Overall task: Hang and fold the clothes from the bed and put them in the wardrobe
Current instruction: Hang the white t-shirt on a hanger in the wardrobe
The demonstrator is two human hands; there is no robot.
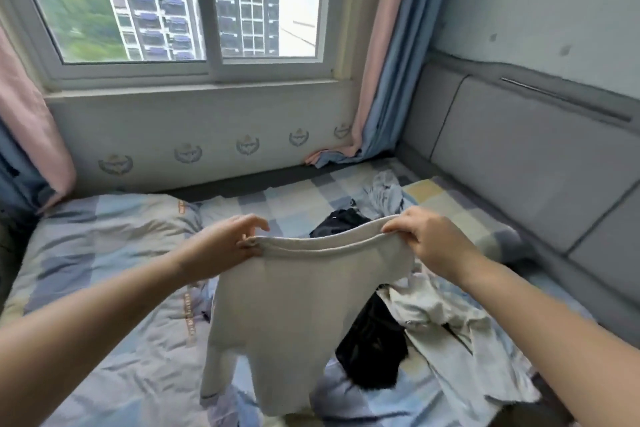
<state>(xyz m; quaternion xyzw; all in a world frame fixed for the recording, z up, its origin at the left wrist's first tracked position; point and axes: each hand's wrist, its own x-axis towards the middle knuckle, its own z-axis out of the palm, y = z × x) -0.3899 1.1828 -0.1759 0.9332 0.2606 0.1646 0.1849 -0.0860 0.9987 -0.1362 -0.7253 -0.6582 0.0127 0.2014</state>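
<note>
A cream knit top (294,308) hangs in the air over the bed, held up by its ribbed edge. My left hand (225,246) pinches the left corner of that edge. My right hand (429,239) grips the right corner. The cloth droops down toward the checked bedsheet (298,194). Behind and below it lie a black garment (374,343), a whitish garment (450,329) and a pale blue garment (386,194), all crumpled. Another dark garment (343,220) shows just past the top's edge.
A striped duvet (104,253) covers the bed's left half. A grey padded headboard (519,163) runs along the right. A window (180,7) with pink and blue curtains (384,55) stands beyond the bed. No wardrobe is in view.
</note>
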